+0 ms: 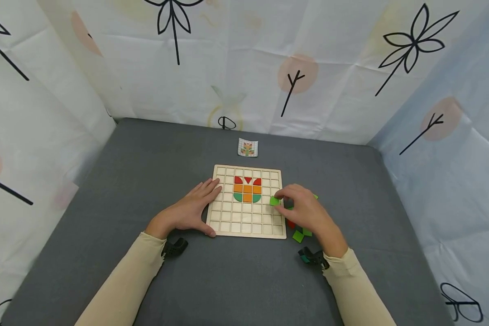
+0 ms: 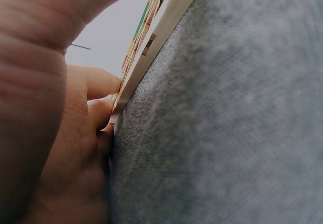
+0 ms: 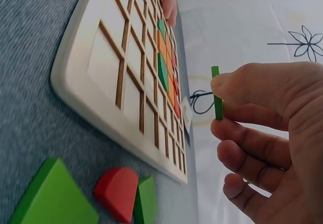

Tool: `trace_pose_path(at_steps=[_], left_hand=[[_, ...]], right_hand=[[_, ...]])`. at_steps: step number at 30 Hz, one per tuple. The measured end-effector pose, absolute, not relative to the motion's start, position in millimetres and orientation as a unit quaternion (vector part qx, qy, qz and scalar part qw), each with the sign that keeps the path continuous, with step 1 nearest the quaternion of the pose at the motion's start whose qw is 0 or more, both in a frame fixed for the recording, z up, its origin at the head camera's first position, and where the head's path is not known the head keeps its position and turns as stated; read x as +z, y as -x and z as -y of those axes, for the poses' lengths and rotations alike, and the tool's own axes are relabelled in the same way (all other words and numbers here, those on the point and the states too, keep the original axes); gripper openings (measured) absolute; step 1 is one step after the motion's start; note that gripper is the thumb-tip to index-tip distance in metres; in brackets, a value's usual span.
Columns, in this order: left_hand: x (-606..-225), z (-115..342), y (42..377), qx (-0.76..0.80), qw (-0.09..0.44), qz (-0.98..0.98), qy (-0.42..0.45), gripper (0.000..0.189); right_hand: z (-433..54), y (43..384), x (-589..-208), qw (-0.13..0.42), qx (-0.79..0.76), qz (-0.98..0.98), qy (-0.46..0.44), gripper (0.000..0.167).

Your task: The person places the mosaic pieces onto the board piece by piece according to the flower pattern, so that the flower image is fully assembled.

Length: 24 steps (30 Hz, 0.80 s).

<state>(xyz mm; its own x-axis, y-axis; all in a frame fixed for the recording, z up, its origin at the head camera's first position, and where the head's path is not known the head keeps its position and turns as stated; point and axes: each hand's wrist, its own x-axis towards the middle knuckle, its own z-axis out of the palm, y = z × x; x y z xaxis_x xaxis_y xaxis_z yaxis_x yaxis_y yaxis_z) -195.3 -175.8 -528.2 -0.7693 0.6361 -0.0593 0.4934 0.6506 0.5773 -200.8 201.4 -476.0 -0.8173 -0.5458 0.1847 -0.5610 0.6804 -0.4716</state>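
Board [image 1: 250, 218] w/ sq. grid is set on gray table [image 1: 167, 149], its L edge touched by L hand [image 1: 189, 207], which is spread wide w/ nothing gripped, thumb by the near corner. Green tile [image 1: 274, 201] is pinched btwn thumb & fingertips of R hand [image 1: 305, 209], other fingers loosely bent; tile is held up near board's R edge. Red pcs [image 1: 238, 180], orange pcs [image 1: 247, 198] & rounded green pcs [image 1: 238, 197] are fitted in upper-mid cells. Loose green pcs [image 1: 298, 236] & red pc [image 1: 291, 224] are scattered just off board's R side, partly hidden by R hand. Small pic. card [image 1: 247, 148] is placed beyond the far edge.
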Motion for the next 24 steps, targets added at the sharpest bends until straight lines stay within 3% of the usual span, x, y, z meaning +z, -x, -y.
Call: trace_pose_path(at_steps=[24], left_hand=[[-529, 177, 195, 0.280, 0.128, -0.898, -0.315, 0.139]], right_hand=[[-171, 202, -472, 0.028, 0.267, 0.897, -0.352, 0.020]])
